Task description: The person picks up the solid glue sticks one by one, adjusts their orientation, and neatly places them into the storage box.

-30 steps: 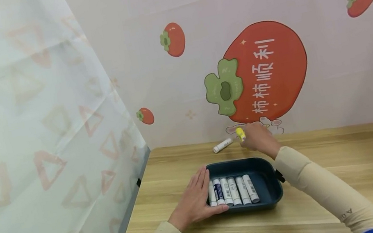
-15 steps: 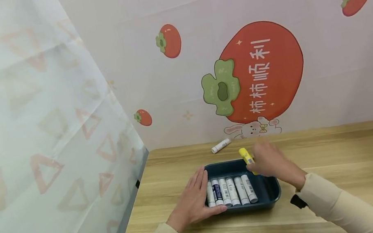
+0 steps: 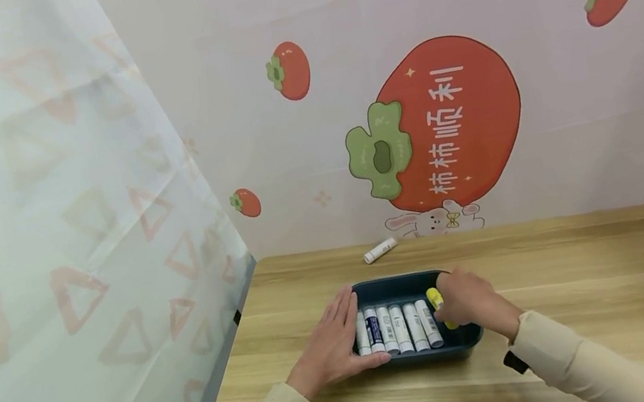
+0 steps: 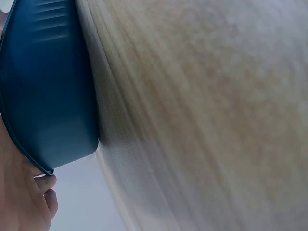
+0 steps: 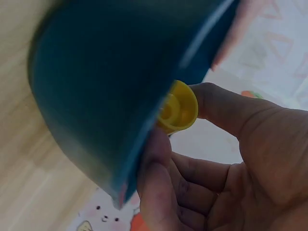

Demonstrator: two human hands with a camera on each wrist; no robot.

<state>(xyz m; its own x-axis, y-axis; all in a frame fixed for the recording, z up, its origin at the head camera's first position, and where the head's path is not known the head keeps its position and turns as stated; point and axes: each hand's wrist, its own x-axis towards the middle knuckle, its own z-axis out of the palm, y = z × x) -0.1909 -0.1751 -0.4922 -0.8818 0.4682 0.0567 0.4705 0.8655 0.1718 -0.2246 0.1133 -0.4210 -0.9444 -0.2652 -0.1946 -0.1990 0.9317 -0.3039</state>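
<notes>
A dark teal tray stands on the wooden table. My left hand rests over its left end, fingers straight along the rim, thumb at the near edge. White glue sticks lie side by side in the tray, and one glue stick with a dark blue label is among them. Inside the tray's right end, my right hand pinches a yellow glue stick, tilted beside the row. The right wrist view shows its round yellow end between thumb and fingers. Whether it touches the tray floor is hidden.
A loose white glue stick lies on the table behind the tray. A wall sheet printed with persimmons rises at the back edge, and another patterned sheet hangs on the left.
My right hand has brought the yellow glue stick from the back of the table, near the wall, toward me and down into the tray's right end. My left hand has stayed on the tray.
</notes>
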